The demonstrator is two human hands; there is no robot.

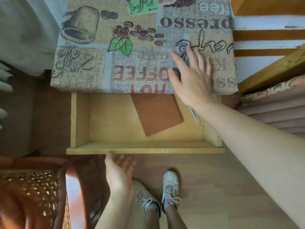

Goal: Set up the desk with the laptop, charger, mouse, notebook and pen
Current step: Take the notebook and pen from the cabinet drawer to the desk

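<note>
**Q:** Layout, 9 o'clock across to 3 o'clock?

**A:** At 8 o'clock, brown woven wicker chair (31, 195). At 6 o'clock, left hand (119, 172), fingers spread and relaxed, gripping nothing, just below the front edge of the pulled-out pale wooden drawer (145, 150); contact with that edge cannot be told. At centre, inside the drawer, flat rust-brown rectangular notebook (156, 114), far corner tucked under the desk edge. Just beside it toward 3 o'clock, slim silver pen (195, 118), partly hidden by the right forearm. At 1 o'clock, right hand (192, 76), fingers straight and apart, holding nothing, over the coffee-print fabric cloth (115, 47) covering the desk; resting or hovering cannot be told.

**Q:** Task progress?

**A:** Judged early. Nothing set out on the cloth. Notebook and pen located but not yet lifted from the drawer. Laptop, charger and mouse nowhere in view.

**Q:** Remaining steps?

**A:** Probably: lift notebook and pen from the drawer and place on the cloth; close the drawer; fetch laptop, charger and mouse from elsewhere; arrange on the desk.

**Q:** Cautions?

**A:** Notebook corner under the desk edge: slide toward 6 o'clock before lifting. Pen close to the drawer's right wall: limited finger room likely.
</note>
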